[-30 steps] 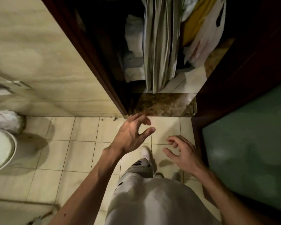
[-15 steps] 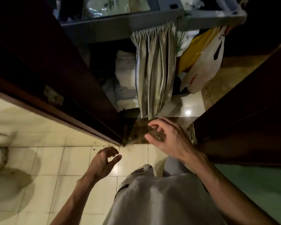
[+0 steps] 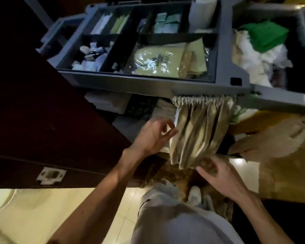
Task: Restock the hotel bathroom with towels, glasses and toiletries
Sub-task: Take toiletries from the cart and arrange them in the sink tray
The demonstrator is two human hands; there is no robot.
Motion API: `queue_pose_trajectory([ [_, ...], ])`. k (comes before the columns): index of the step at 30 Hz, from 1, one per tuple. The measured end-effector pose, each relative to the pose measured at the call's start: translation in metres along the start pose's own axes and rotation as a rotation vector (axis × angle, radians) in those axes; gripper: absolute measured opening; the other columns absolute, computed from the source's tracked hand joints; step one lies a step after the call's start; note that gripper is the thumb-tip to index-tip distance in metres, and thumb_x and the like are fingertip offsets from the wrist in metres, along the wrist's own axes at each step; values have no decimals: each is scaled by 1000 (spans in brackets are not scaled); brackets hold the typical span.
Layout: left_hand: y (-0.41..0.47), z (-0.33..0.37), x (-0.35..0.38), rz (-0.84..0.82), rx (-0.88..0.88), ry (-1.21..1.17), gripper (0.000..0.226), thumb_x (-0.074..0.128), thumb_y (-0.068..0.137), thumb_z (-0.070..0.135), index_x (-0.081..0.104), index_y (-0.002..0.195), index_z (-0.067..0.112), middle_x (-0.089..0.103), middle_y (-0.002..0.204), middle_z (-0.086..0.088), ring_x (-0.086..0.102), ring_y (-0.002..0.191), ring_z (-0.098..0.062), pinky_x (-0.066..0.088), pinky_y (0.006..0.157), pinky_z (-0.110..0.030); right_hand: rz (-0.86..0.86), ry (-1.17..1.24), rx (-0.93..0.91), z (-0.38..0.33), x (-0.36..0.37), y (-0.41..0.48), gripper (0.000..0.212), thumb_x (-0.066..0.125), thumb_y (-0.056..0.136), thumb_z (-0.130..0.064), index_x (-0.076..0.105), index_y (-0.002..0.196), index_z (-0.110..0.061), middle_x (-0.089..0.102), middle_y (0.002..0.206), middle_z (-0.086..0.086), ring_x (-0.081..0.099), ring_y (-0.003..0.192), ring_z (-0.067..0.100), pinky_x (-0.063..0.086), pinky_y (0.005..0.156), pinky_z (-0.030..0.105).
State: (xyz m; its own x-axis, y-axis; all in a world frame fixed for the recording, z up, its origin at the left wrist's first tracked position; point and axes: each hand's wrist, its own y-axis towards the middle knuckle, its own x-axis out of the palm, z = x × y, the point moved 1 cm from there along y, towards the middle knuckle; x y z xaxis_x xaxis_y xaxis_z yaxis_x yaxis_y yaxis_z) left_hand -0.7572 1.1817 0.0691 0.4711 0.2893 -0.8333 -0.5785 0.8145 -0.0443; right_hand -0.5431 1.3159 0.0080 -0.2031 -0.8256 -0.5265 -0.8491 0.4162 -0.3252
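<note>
The towels (image 3: pixel 109 103) lie stacked just under the tray (image 3: pixel 148 83), left of the curtain (image 3: pixel 201 131) and uncovered. They sit up and left of the left hand (image 3: pixel 152 137), the nearer one; the right hand (image 3: pixel 220 175) is well apart from them. The stack's long axis seems to run left to right, a folded edge facing the person. The left hand's fingers curl at the curtain's left edge; whether they pinch it cannot be told. The right hand rests loose-fingered against the curtain's bottom, gripping nothing.
</note>
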Motion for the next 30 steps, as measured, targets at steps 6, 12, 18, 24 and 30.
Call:
queue_pose_trajectory([
  [6, 45, -33, -68, 338, -221, 258, 24, 63, 91, 38, 68, 87, 15, 60, 90, -5, 54, 89, -24, 42, 79, -34, -123, -127, -270, -90, -37, 110, 41, 65, 89, -41, 51, 127, -34, 58, 105, -14, 56, 90, 2, 49, 75, 23],
  [12, 81, -82, -121, 500, -401, 323, 18, 55, 98, 29, 64, 96, 14, 60, 99, -7, 52, 96, -28, 43, 84, -36, -113, -224, -600, -191, -43, 193, 37, 66, 89, -39, 60, 122, -22, 62, 94, -12, 58, 84, 6, 46, 71, 21],
  [18, 124, -104, -145, 572, -623, 284, 21, 51, 100, 27, 63, 103, 11, 60, 104, -13, 53, 102, -32, 46, 78, -43, -103, -224, -717, -256, -34, 276, 19, 67, 89, -32, 66, 105, -22, 62, 85, -13, 59, 76, 6, 48, 71, 28],
  [24, 169, -148, -166, 682, -878, 140, 25, 50, 98, 27, 65, 107, 10, 67, 106, -15, 60, 102, -35, 52, 83, -48, -211, -342, -719, -316, -16, 378, 23, 61, 94, -31, 63, 115, -20, 68, 104, 1, 63, 95, 18, 53, 84, 38],
  [30, 199, -186, -184, 645, -1057, 56, 23, 53, 96, 29, 68, 99, 11, 69, 99, -15, 64, 95, -35, 55, 79, -43, -311, -490, -791, -363, 23, 464, 28, 58, 94, -30, 62, 118, -15, 70, 108, 10, 63, 101, 28, 51, 82, 35],
])
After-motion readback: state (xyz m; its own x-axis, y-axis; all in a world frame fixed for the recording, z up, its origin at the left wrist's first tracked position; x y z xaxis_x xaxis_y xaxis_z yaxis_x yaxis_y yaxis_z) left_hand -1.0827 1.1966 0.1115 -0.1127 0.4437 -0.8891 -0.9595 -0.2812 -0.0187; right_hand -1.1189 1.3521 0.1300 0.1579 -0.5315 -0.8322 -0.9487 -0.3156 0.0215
